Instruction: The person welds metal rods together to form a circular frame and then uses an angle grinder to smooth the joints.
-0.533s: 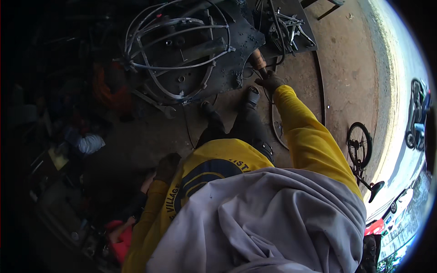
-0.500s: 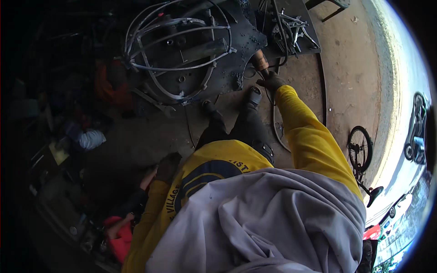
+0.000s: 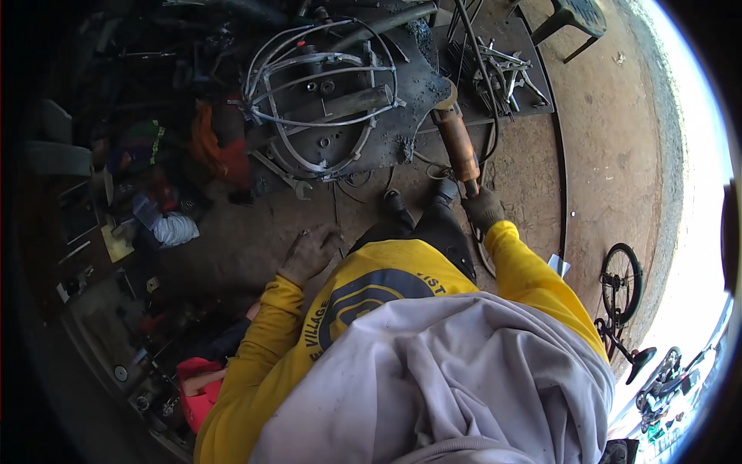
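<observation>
My right hand (image 3: 484, 209), in a dark glove, grips the rear handle of an orange angle grinder (image 3: 460, 147). Its disc end points away from me, beside the edge of a dark metal table (image 3: 421, 127). On the table stands a rounded cage-like frame (image 3: 309, 124) of bent metal rods; the grinder is to the right of it, apart from it. My left hand (image 3: 311, 254) hovers near my waist, fingers stretched out and nothing in it. A large open-ended wrench (image 3: 301, 188) juts from the table's near edge.
Metal pieces (image 3: 514, 69) and a cable lie on a side table at the far right, near a plastic chair (image 3: 576, 23). At right stands a bicycle (image 3: 622, 286). Another person in red (image 3: 197, 387) is at lower left. Clutter, including a white cloth (image 3: 175, 230), fills the left.
My right hand has drawn the grinder back toward me, so more of its body shows. The left hand has come forward with its fingers spread. The picture is brighter.
</observation>
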Demonstrator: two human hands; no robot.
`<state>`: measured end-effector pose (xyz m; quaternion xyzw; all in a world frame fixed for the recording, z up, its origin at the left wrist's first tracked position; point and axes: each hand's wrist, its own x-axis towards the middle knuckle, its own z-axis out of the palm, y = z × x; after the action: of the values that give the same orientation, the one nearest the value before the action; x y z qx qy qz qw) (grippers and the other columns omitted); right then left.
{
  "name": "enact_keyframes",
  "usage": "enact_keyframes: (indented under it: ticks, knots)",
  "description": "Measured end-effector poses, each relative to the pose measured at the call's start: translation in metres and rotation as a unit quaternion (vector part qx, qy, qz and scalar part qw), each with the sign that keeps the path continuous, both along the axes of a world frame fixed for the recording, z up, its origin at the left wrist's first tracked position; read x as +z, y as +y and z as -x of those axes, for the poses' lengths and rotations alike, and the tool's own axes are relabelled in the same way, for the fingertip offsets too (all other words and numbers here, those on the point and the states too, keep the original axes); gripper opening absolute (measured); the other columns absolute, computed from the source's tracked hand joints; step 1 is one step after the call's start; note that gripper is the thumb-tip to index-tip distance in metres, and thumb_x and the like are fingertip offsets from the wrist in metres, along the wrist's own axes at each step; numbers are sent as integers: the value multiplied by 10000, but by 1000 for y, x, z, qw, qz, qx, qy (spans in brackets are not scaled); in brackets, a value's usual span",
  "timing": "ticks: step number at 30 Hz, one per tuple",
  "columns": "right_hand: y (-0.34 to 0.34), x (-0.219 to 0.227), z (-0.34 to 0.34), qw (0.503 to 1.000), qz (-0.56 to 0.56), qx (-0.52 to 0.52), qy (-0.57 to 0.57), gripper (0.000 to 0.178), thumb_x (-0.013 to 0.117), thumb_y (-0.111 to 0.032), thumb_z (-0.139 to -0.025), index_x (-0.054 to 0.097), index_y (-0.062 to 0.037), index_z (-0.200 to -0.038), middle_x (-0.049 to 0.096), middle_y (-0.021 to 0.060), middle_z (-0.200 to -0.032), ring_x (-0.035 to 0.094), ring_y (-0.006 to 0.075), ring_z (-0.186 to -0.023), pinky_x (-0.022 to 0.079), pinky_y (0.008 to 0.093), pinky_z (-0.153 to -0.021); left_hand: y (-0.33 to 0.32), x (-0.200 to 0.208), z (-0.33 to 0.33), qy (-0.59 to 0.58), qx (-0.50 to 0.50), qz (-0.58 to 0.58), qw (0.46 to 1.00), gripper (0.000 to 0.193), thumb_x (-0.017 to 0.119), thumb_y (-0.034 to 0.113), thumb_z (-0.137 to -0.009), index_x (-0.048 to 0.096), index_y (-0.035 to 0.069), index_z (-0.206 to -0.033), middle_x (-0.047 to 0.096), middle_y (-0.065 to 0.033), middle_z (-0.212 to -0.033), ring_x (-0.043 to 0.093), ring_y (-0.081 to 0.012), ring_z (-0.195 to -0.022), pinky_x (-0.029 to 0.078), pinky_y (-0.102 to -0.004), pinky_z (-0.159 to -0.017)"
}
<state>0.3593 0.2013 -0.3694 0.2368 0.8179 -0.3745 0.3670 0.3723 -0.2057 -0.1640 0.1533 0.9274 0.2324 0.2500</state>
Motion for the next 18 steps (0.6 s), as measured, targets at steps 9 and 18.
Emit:
enact_keyframes:
  ticks: [9,18]
  knots:
    - [-23,124,-90,942,-97,-196,256,328,759,-253,-825,685,-64,-1083,729,216,-977,714,403,-954,555,460,-772,140,14,79,-40,-226,-199,953,397,694,272,-986,576,55,-1298,675,-135,-1171,683,-229,-1048,558,-358,-910]
    - [-83,217,-79,817,-249,-220,471,427,775,-259,-867,608,-14,-1174,692,212,-994,691,390,-916,543,452,-760,265,81,59,43,93,-563,820,733,898,241,-794,479,65,-1369,598,-127,-1261,614,-220,-1101,543,-389,-953]
